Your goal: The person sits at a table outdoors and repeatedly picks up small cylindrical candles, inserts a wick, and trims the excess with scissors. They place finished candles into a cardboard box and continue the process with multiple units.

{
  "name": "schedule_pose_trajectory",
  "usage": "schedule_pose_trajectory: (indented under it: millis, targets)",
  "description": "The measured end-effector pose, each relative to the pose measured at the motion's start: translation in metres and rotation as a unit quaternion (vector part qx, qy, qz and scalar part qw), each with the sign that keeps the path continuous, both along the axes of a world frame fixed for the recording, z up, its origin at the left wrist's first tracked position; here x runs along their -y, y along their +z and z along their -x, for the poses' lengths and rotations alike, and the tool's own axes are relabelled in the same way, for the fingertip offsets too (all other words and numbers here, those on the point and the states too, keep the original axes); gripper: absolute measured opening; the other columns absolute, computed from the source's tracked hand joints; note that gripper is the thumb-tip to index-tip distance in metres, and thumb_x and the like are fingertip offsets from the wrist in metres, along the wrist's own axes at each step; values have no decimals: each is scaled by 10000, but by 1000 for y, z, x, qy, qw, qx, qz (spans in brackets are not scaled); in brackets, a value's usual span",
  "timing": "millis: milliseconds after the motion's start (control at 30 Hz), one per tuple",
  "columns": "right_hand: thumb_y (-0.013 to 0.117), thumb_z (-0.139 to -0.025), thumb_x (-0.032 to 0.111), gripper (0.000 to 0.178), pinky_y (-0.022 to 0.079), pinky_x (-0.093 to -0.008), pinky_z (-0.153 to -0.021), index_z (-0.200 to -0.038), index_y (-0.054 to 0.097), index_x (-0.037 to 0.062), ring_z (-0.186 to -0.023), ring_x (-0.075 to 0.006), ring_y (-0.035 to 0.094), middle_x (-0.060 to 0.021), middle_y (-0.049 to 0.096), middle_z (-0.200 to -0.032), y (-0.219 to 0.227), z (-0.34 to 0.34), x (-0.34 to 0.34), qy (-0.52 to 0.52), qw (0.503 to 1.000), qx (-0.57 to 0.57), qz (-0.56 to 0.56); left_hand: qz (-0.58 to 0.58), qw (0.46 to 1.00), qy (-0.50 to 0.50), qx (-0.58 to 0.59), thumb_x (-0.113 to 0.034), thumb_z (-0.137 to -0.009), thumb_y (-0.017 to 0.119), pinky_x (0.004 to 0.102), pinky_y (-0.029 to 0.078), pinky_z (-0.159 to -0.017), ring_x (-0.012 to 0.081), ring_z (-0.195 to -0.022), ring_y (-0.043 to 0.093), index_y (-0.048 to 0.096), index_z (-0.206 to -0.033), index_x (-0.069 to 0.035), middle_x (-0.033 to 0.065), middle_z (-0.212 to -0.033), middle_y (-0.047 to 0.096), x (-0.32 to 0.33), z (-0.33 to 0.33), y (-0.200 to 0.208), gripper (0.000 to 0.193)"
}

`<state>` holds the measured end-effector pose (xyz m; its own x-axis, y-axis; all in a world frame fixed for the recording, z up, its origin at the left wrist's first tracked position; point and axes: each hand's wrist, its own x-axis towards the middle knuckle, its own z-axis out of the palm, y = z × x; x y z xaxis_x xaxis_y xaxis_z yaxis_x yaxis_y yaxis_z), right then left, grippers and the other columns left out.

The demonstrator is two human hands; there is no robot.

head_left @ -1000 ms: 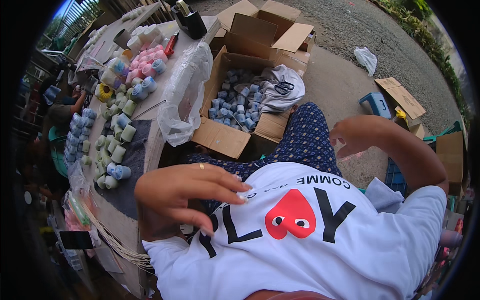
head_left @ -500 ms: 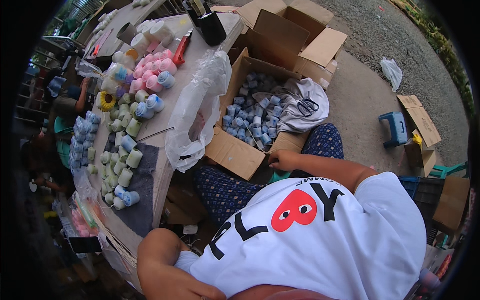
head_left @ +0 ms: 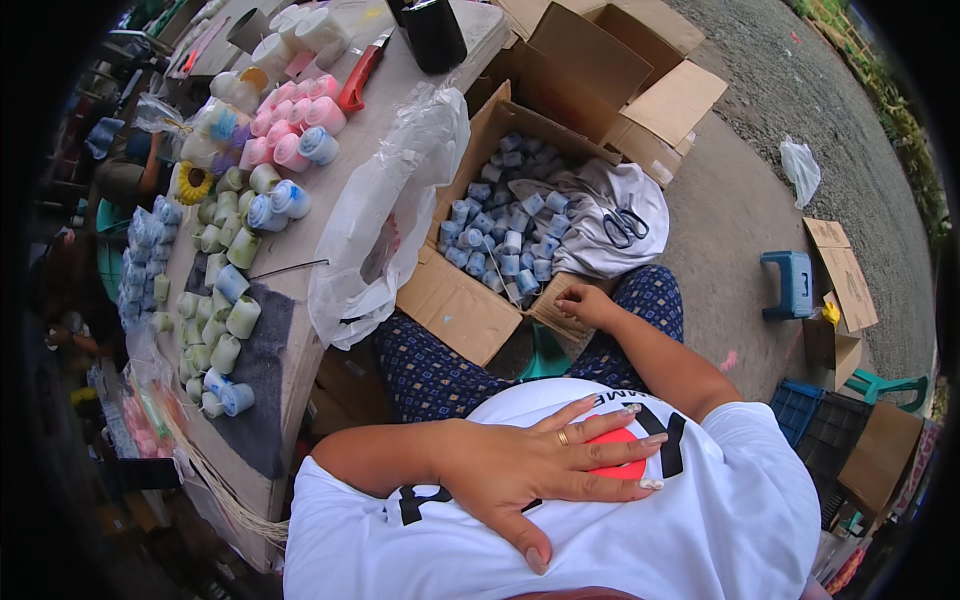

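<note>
My left hand [head_left: 545, 463] lies flat across the front of my white T-shirt [head_left: 700, 530]. Its fingers are spread, a ring shows on one, and nothing is in it. Beside the front flap of an open cardboard box [head_left: 455, 305], above my thigh, is my right hand [head_left: 588, 306]. Its fingers curl together; what they hold, if anything, is hidden. Inside the box are many small light-blue candles [head_left: 505, 235], loosely heaped. A whitish cloth [head_left: 640, 240] hangs over the box's right side, with dark-handled scissors [head_left: 625, 228] on top.
On the left stands a table [head_left: 330, 200] bearing pink candles [head_left: 290, 150], pale green candles [head_left: 225, 350], a red-handled knife [head_left: 362, 75] and a clear plastic bag [head_left: 390, 200] along its edge. Further right are a blue stool [head_left: 788, 285] and a plastic crate [head_left: 797, 408]. Another person works at the far left.
My left hand has come up from the lower edge onto my shirt and spread out. My right hand has shifted slightly right and up from the box flap. The view has moved a little.
</note>
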<state>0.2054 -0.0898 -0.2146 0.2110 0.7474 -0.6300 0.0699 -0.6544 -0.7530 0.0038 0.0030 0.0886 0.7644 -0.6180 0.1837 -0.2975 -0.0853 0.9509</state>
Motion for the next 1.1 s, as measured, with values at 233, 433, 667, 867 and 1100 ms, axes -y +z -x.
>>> schedule_pose_trajectory:
  millis: [233,433,667,867,1100]
  targets:
    - [633,-859,214,239,466,-261,-629,-1010,607,29,-709,-109,572,-27,623,-843,-6,-8,0,17,998,-36,37,5,1000,5,-7,-823,-663,410,647,-41,-1011,475,-1360,-69,209,-1457,-215,196,-1514,22,3,-3,3,1020]
    - [621,-869,243,257,464,-264,-643,-1014,600,32,-723,-112,572,-26,621,-843,-3,-6,-3,9,998,-50,47,-16,1000,-3,-8,-818,-677,398,661,-42,-1002,477,-1358,-77,201,-1458,-197,203,-1512,-1,12,1,-2,1017]
    - [618,-871,272,320,468,-271,-659,-1075,581,29,-768,-123,591,-35,624,-906,7,-6,-6,13,996,-46,69,-7,1000,10,17,-820,-683,386,675,-39,-994,480,-1356,-85,180,-1461,-188,214,-1508,2,18,10,-15,1023]
    - [620,-869,264,298,478,-279,-660,-1036,604,17,-771,-121,599,-48,638,-897,7,-5,-10,38,997,-15,70,-10,1000,13,13,-796,-685,432,664,-27,-1004,474,-1359,-78,181,-1461,-183,214,-1508,3,18,11,-15,1020]
    - [631,-792,278,342,478,-420,-816,-1020,620,25,-954,-312,621,-167,642,-1029,16,20,-76,196,931,298,-75,73,980,178,-50,-595,-803,538,464,129,-1092,382,-1383,105,215,-1440,-63,220,-1497,102,-24,17,-31,890]
